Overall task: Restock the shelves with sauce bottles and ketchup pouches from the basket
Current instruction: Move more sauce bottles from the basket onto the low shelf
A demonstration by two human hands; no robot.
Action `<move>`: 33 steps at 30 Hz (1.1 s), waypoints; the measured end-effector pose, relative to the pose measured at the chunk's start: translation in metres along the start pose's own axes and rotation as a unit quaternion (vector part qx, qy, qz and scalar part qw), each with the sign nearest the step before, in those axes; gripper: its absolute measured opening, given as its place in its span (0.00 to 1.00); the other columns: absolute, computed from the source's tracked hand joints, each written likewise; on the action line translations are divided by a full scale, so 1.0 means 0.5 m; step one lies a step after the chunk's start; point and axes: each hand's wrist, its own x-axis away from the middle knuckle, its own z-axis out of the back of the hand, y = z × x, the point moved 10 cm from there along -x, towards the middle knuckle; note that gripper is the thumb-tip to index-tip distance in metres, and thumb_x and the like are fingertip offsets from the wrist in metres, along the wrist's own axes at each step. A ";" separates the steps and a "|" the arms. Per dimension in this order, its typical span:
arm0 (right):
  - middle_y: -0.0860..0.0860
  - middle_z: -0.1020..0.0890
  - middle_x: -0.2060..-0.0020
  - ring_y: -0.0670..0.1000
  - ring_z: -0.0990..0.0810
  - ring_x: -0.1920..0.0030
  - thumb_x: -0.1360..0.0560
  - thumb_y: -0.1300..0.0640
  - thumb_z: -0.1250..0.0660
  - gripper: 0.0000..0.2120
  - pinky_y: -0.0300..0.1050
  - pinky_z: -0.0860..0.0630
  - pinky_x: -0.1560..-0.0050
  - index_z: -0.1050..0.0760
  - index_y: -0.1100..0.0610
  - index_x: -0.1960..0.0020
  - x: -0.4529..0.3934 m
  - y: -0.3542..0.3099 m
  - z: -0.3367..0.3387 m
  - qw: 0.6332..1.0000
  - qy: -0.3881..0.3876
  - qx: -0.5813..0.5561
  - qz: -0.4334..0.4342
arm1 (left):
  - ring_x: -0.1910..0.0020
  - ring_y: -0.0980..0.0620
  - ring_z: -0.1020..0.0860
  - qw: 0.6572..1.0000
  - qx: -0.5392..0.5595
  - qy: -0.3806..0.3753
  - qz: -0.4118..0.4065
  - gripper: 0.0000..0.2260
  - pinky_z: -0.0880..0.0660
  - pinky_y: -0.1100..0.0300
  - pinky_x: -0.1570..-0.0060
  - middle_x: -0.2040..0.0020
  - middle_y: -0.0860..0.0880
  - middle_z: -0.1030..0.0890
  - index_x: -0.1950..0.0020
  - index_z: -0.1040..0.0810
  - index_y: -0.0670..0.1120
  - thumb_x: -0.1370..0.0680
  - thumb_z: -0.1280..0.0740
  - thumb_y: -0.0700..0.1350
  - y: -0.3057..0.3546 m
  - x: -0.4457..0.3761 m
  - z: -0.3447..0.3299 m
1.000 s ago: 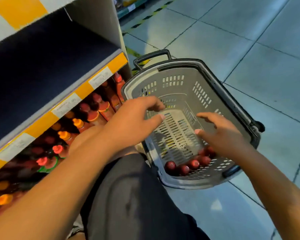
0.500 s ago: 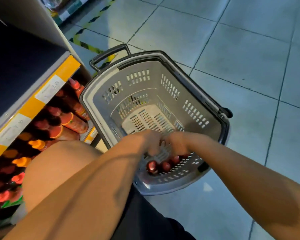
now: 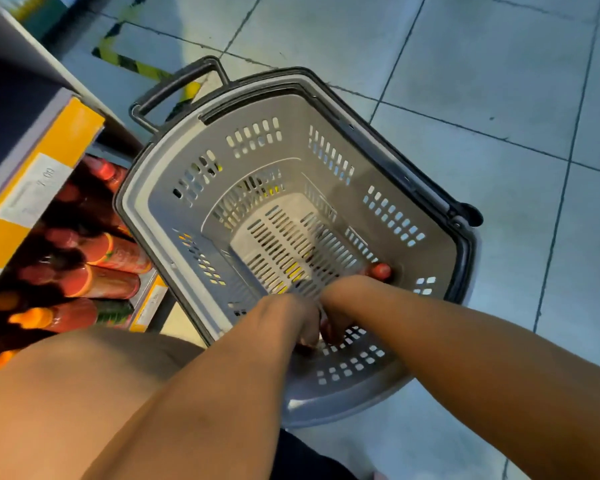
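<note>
Head view: grey tiled floor (image 3: 499,81), with a yellow-and-black marked strip at the upper left. The grey basket (image 3: 426,188) stands on the floor, against the shelf unit to my left. The lower shelf (image 3: 45,161) carries a yellow price strip and rows of red-capped sauce bottles (image 3: 111,282) lying with their caps toward me.

My left hand (image 3: 291,317) and right hand (image 3: 336,306) are both down at the near end of the basket floor, side by side and touching. The fingers of both curl downward among the items there. I cannot tell exactly what each one holds, since the hands cover the contents. One red bottle cap (image 3: 381,270) shows just beyond my right wrist, against the basket wall.

Step in hand, as I judge it: pickup from the basket. Next move calls for a firm grip on the bottles, a straight lift clear of the basket rim, then a swing left to the lower shelf. Risk: bottles may slip when several are lifted together.
</note>
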 end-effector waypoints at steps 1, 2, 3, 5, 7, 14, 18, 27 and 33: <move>0.54 0.22 0.36 0.60 0.23 0.38 0.24 0.48 0.27 0.22 0.62 0.26 0.34 0.23 0.51 0.32 -0.002 0.010 0.007 1.000 0.013 0.003 -0.010 | 0.37 0.43 0.22 1.000 -0.003 -0.003 0.006 0.21 0.25 0.46 0.33 0.33 0.46 0.21 0.26 0.25 0.52 0.20 0.32 0.49 0.002 -0.010 -0.002; 0.54 0.24 0.35 0.61 0.25 0.36 0.24 0.48 0.27 0.24 0.63 0.27 0.33 0.25 0.51 0.31 -0.007 0.018 0.011 1.000 0.025 0.005 -0.019 | 0.35 0.42 0.23 1.000 -0.003 -0.002 0.013 0.22 0.26 0.46 0.32 0.31 0.46 0.22 0.26 0.25 0.51 0.20 0.32 0.50 0.003 -0.018 -0.002; 0.54 0.25 0.34 0.61 0.26 0.35 0.24 0.48 0.28 0.25 0.63 0.27 0.33 0.27 0.52 0.30 -0.010 0.024 0.012 0.999 0.034 0.006 -0.027 | 0.33 0.43 0.24 1.000 -0.003 -0.001 0.019 0.23 0.27 0.46 0.31 0.30 0.46 0.23 0.25 0.26 0.50 0.20 0.31 0.51 0.005 -0.025 -0.003; 0.55 0.26 0.36 0.60 0.25 0.40 0.24 0.49 0.29 0.25 0.59 0.27 0.35 0.29 0.53 0.29 -0.016 0.030 0.011 0.998 0.043 -0.003 -0.037 | 0.34 0.43 0.25 1.000 0.000 -0.018 0.017 0.23 0.28 0.48 0.34 0.29 0.45 0.25 0.25 0.27 0.48 0.19 0.32 0.50 0.013 -0.035 -0.013; 0.55 0.27 0.41 0.59 0.28 0.52 0.24 0.49 0.29 0.28 0.55 0.28 0.45 0.33 0.53 0.27 -0.023 0.041 0.009 0.997 0.045 -0.023 -0.065 | 0.34 0.42 0.27 0.999 -0.002 -0.040 0.013 0.22 0.30 0.49 0.38 0.29 0.43 0.26 0.24 0.29 0.47 0.18 0.34 0.47 0.017 -0.041 -0.021; 0.58 0.28 0.34 0.64 0.28 0.35 0.27 0.44 0.30 0.29 0.64 0.28 0.41 0.31 0.50 0.30 -0.045 0.039 0.017 0.991 0.067 0.028 -0.113 | 0.30 0.40 0.28 0.999 0.014 -0.048 0.009 0.20 0.31 0.45 0.34 0.29 0.41 0.27 0.26 0.27 0.47 0.18 0.34 0.45 0.008 -0.037 -0.019; 0.54 0.25 0.34 0.60 0.26 0.37 0.27 0.45 0.26 0.27 0.61 0.29 0.35 0.28 0.50 0.31 -0.041 0.039 0.021 0.994 0.059 0.005 -0.088 | 0.34 0.41 0.25 0.996 0.070 0.018 0.050 0.20 0.27 0.47 0.37 0.31 0.43 0.24 0.28 0.25 0.47 0.19 0.32 0.47 -0.024 -0.018 0.006; 0.49 0.16 0.52 0.54 0.16 0.45 0.26 0.46 0.26 0.14 0.49 0.20 0.46 0.19 0.50 0.44 0.050 0.055 0.071 0.959 0.208 -0.154 -0.117 | 0.48 0.41 0.19 0.973 0.134 0.184 0.028 0.14 0.20 0.47 0.46 0.44 0.43 0.18 0.39 0.18 0.45 0.25 0.29 0.42 -0.037 0.119 0.121; 0.50 0.18 0.57 0.54 0.16 0.54 0.31 0.34 0.34 0.21 0.46 0.23 0.58 0.21 0.48 0.48 0.170 0.048 0.156 0.912 0.375 -0.102 -0.127 | 0.45 0.41 0.19 0.872 0.236 0.428 0.011 0.10 0.22 0.53 0.52 0.44 0.45 0.17 0.43 0.18 0.48 0.24 0.30 0.42 -0.104 0.324 0.197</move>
